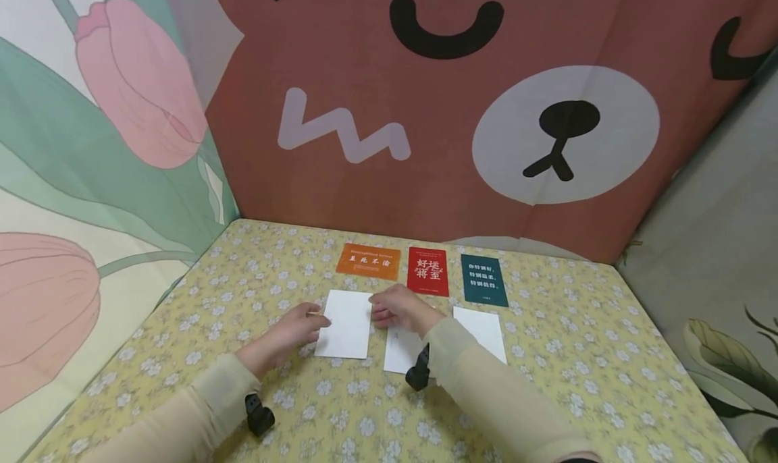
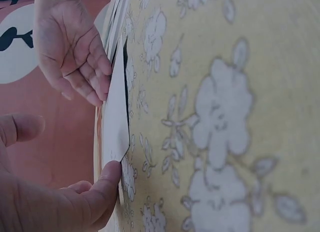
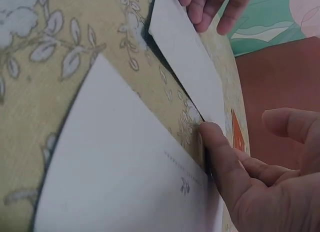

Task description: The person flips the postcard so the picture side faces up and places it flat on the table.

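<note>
A blank white card (image 1: 344, 325) lies on the flowered cloth between my two hands. My left hand (image 1: 296, 331) touches its left edge; in the left wrist view the thumb (image 2: 111, 173) rests at the card's corner. My right hand (image 1: 404, 308) is at the upper right corner, and the right wrist view has a fingertip (image 3: 209, 132) against the card's edge. Both hands keep their fingers relaxed. Beneath the right hand and wrist, a second white card (image 1: 400, 355) is partly hidden, with faint print on it. A third white card (image 1: 483, 328) is partly covered by the right forearm.
Behind the white cards lie an orange card (image 1: 368, 262), a red card (image 1: 428, 272) and a teal card (image 1: 484, 281), each with white lettering. The yellow flowered tablecloth (image 1: 583, 375) reaches the bear-printed curtain (image 1: 340, 193) at the back.
</note>
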Tool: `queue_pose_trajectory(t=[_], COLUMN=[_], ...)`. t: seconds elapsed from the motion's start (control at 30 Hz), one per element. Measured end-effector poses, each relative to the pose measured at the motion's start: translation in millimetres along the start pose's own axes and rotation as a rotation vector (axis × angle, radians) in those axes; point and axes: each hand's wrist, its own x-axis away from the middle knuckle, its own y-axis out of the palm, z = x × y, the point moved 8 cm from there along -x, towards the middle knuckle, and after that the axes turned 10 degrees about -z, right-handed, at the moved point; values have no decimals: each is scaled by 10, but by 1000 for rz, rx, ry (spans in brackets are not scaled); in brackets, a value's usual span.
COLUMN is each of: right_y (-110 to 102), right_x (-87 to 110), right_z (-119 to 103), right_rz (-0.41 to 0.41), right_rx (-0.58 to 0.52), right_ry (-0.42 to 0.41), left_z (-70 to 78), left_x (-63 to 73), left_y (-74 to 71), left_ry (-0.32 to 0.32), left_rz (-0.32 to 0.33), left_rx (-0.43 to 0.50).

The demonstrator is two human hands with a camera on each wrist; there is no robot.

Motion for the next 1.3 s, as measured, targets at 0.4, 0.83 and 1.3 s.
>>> queue_pose_trajectory(t=[0.4, 0.83, 1.3], right_y=[120, 153, 100], right_x=[-4, -50, -25], right_z=[2, -19, -164], right_rz=[-27, -3, -2], right_rx=[-73, -56, -143], right_ry=[-37, -112, -199], left_z=[-19, -21, 199], left_x=[-27, -63, -5], left_y=[-8, 45, 247], left_ry=[-19, -33, 183], left_rz=[4, 47, 59], left_rx=[13, -62, -398])
